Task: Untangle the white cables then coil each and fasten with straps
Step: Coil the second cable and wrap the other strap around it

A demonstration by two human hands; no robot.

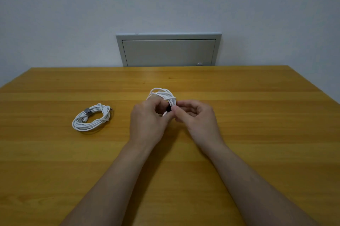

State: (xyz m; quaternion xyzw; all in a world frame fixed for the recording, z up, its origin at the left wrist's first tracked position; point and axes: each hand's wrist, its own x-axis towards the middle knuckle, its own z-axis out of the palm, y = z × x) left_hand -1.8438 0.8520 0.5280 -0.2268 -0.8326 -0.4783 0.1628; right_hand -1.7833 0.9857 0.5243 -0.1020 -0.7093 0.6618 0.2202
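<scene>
White, smooth-skinned and round, the small coiled cable [162,95] is held just above the middle of the glossy yellow wooden worktop [257,133]. My left hand [147,121] curls round its loops, and my right hand [195,115] pinches what looks like a dark strap [168,109] at the bundle. If either grip slackens before the strap closes, the springy loops could fan out and tangle again. Toward the left edge, 1 flat white cable coil [91,118] lies bound by a grey strap [87,111].
</scene>
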